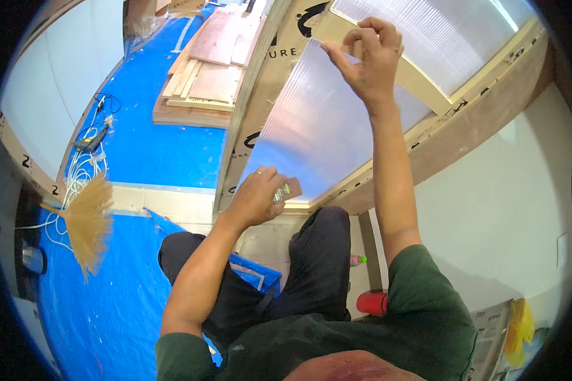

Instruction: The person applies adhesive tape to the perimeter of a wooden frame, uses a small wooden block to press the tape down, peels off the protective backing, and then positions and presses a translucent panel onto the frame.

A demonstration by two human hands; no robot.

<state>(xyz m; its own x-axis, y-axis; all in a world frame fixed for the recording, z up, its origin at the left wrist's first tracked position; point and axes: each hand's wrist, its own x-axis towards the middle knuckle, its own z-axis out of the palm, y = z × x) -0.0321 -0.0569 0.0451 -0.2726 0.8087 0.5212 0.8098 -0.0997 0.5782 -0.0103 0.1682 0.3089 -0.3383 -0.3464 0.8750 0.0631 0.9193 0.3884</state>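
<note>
Hovering over the top edge of the lower ribbed panel (311, 133), the right hand (371, 60) has fingers curled toward its thumb; whether anything thin is pinched there, can't tell! Nearer the body, the left hand (255, 197) grasps a small clear-and-brown object (289, 190) near the panel's lower end. Danger here: a loosened left grip could drop it onto the panel, and a hard push from the right could flex that sheet. The count: two ribbed panels, one wooden frame (267, 82) around them, one held object, one straw broom (90, 222) left of the left hand.
</note>
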